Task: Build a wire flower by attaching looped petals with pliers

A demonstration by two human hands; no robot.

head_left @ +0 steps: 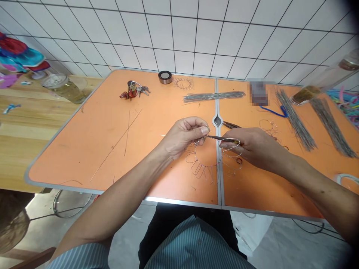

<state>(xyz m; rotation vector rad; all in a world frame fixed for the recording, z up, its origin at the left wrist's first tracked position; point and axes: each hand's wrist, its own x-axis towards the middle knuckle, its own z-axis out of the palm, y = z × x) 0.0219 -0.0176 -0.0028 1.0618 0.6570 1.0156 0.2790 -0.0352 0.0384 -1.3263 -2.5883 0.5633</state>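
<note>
My left hand [189,135] pinches a ring of thin bent wire [206,166] between thumb and fingers. Small wire loops stick out all round the ring, which hangs below both hands above the orange table. In my right hand [249,147] is a dark thin-nosed tool [217,138], like needle-nose pliers or tweezers. Its tip meets the wire beside my left thumb; whether it grips the wire cannot be made out. A wire loop lies across the fingers of my right hand. Just beyond that hand, another dark pointed tool [230,125] partly shows.
On the orange table [67,149] are a wire bundle [214,96], two more bundles [297,121] [333,127] at right, keys [138,89], a tape roll [165,77], another looped wire ring [183,83] and loose wires [116,144]. A bottle [322,80] stands at right.
</note>
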